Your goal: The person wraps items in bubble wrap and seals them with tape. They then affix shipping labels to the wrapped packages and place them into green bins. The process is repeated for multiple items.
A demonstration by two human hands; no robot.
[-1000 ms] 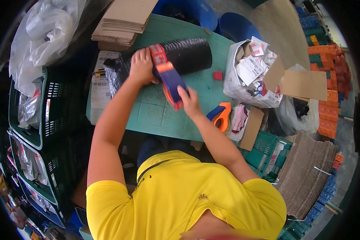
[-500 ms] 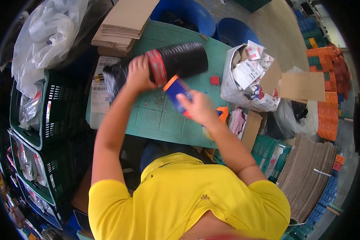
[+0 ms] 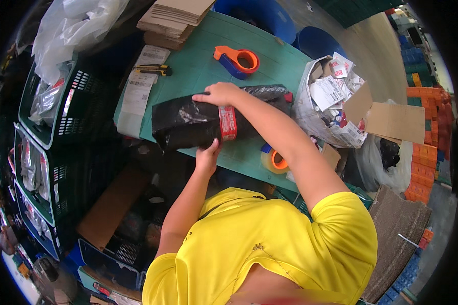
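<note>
Now dispenser [image 3: 235,62] down, right hand [image 3: 219,94] on package [image 3: 208,117]

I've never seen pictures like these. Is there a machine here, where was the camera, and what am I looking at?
There's no machine: these are a person's bare hands. Every picture comes from a wide-angle camera worn on the head, looking down, so straight edges bend.

The left hand grips the near side of a black package, and the right hand its far side. A red band crosses it.

On the green table beyond lie an orange-and-blue tape dispenser, a yellow-and-black cutter and stacked cardboard.
</note>
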